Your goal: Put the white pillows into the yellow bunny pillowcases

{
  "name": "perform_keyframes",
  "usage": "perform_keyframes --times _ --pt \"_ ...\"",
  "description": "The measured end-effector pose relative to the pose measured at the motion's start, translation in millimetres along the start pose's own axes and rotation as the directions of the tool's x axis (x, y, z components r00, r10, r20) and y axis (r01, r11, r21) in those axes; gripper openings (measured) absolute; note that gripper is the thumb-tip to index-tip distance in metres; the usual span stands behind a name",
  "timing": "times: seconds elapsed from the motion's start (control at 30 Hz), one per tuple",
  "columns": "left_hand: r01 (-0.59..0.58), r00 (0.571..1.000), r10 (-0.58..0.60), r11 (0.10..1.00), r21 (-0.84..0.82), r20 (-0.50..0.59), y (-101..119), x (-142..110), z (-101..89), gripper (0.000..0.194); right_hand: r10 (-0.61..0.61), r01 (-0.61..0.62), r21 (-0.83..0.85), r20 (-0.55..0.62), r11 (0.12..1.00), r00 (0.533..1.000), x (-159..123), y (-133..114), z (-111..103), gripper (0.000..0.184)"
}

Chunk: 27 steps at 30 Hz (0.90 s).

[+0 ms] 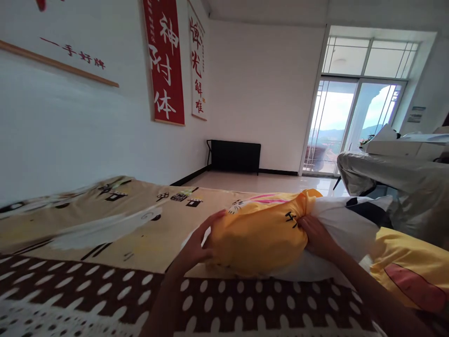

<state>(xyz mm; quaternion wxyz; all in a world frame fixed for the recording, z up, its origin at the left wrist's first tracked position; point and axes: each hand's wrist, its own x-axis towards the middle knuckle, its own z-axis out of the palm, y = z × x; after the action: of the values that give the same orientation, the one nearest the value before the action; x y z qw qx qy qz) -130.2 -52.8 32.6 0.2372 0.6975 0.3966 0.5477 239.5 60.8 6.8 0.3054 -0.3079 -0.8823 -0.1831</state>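
A puffed-up yellow pillowcase (257,238) with dark marks and a printed cat-like face lies across the bed. My left hand (196,245) cups its left end, thumb and fingers apart around the cloth. At the other end, my right hand (317,236) is closed on a bunched fold of the yellow cloth. White fabric with a dark patch (351,220) lies against that end; whether it is joined to the yellow case, I cannot tell. Both hands' fingertips are partly hidden.
Beneath is a beige printed bed sheet (129,234) with a brown, white-dotted border (115,285). Another yellow cloth with a red patch (410,262) lies at right. Beyond stand a covered piece of furniture (379,171), a black folded panel (235,157) and a glass door (351,121).
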Motion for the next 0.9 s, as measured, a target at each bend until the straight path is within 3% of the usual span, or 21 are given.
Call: perform_keyframes --times 0.07,0.13,0.2,0.27,0.37,0.43,0.57,0.67,0.77,0.9 --pt "0.024 0.997 -0.010 0.986 0.165 -0.081 7 0 1.5 0.072 0.013 -0.019 0.040 0.145 0.999 0.989 15 -6 -27 0.034" --pt "0.085 0.978 -0.017 0.943 0.320 -0.208 9 2 7.1 0.051 0.023 -0.027 0.023 0.186 0.999 0.982 30 -20 -51 0.031" --pt "0.086 0.962 0.032 0.907 0.412 -0.272 6 4 13.4 0.035 0.066 -0.064 -0.033 0.064 0.997 0.996 46 -46 -66 0.027" --pt "0.003 0.965 0.131 0.862 0.507 -0.228 5 4 17.7 0.029 0.051 -0.055 -0.040 -0.112 0.998 0.992 64 -80 -70 0.028" --pt "-0.100 0.959 0.248 0.746 0.658 -0.136 10 -2 17.3 0.022 -0.106 0.115 0.038 -0.189 0.993 0.976 92 -130 -58 0.037" --pt "-0.084 0.967 0.230 0.690 0.719 -0.107 16 -7 11.7 0.020 -0.192 0.216 0.091 -0.218 0.972 0.957 108 -149 -41 0.026" --pt "-0.040 0.999 0.055 0.732 0.680 0.000 28 -16 -9.8 0.029 -0.216 0.303 0.175 -0.390 0.937 0.895 123 -152 -11 0.025" --pt "-0.034 0.999 0.012 0.786 0.617 0.039 37 -25 -24.0 0.026 -0.189 0.321 0.239 -0.450 0.916 0.873 123 -145 -1 0.027" --pt "-0.070 0.990 0.131 0.785 0.615 -0.054 48 -33 -25.3 0.029 -0.234 0.382 0.276 -0.448 0.882 0.863 119 -144 -1 0.023" --pt "-0.172 0.927 0.352 0.700 0.693 -0.125 57 -38 -7.9 0.021 -0.381 0.493 0.260 -0.382 0.830 0.842 118 -147 -3 0.027"
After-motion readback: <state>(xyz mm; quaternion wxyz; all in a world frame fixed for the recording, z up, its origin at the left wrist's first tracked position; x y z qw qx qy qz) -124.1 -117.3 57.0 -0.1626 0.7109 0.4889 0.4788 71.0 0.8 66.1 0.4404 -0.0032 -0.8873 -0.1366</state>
